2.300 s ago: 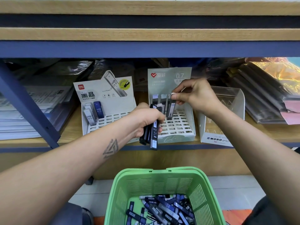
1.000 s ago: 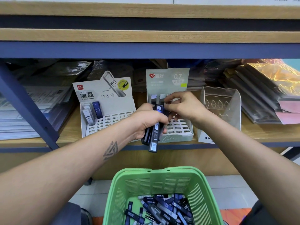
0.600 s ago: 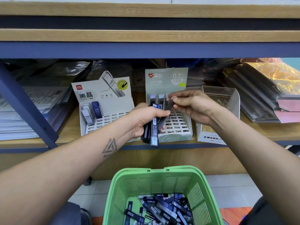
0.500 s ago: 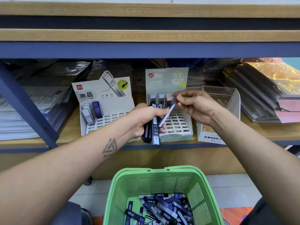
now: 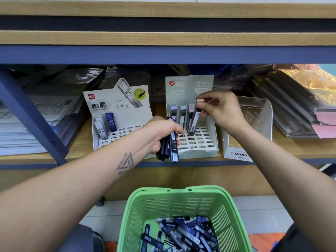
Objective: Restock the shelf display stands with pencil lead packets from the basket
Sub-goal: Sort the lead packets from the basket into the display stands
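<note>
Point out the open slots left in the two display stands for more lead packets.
HB 0.5 stand: grid bare right of its packets. 0.7 stand: front rows bare; back row crowded where the right hand sets a packet. Left hand holds spares.

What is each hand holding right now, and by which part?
The right hand pinches one lead packet near its top end, over the 0.7 stand. The left hand grips a bundle of packets round their upper halves.
</note>
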`<state>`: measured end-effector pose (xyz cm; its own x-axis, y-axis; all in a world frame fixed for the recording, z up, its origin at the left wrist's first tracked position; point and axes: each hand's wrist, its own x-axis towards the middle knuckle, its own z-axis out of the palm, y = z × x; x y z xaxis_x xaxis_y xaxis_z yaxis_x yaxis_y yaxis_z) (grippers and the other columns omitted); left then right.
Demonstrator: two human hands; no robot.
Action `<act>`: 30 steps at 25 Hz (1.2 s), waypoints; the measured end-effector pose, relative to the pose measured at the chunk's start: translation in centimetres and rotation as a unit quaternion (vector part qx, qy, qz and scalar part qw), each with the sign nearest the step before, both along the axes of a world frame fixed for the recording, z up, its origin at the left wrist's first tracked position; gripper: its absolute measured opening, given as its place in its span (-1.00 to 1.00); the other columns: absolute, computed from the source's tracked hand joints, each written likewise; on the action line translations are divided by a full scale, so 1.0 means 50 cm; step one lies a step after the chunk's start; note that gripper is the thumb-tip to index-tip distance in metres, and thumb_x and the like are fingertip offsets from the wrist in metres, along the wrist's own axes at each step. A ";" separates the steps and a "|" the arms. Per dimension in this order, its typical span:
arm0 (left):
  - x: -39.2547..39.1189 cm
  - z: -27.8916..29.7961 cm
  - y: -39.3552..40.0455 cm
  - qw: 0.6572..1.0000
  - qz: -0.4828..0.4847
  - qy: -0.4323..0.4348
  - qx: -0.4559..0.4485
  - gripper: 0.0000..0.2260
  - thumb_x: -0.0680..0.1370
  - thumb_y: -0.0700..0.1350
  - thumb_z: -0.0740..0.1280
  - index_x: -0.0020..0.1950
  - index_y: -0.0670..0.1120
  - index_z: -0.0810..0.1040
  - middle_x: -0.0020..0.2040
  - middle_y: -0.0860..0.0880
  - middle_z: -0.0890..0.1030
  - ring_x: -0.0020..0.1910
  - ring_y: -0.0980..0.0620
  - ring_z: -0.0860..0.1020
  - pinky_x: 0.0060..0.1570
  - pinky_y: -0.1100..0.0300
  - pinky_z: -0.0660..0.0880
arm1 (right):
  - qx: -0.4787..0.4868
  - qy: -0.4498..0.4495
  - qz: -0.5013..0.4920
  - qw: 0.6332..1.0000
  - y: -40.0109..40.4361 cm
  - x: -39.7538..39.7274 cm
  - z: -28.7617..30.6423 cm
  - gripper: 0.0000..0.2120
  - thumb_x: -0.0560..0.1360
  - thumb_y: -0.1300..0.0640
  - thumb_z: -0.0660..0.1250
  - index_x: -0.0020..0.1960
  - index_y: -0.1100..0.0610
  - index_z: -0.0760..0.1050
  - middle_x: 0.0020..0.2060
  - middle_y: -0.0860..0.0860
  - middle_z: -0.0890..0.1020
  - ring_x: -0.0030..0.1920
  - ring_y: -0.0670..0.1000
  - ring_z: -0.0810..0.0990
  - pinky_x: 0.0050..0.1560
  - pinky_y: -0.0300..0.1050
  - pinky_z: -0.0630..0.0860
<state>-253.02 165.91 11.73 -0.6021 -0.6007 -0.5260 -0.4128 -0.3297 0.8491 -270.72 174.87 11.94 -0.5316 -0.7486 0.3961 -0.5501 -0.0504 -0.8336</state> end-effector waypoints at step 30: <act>0.020 0.008 -0.004 0.991 0.106 0.069 -0.039 -0.64 0.37 -0.24 0.55 0.09 -0.32 0.58 -0.07 -0.33 0.67 -0.26 -0.27 0.68 -0.30 -0.23 0.62 | 0.285 -0.173 0.212 0.919 0.031 0.145 0.044 -0.55 0.43 0.18 0.55 0.12 0.22 0.33 -0.25 0.25 0.71 -0.31 0.15 0.70 -0.32 -0.06 0.65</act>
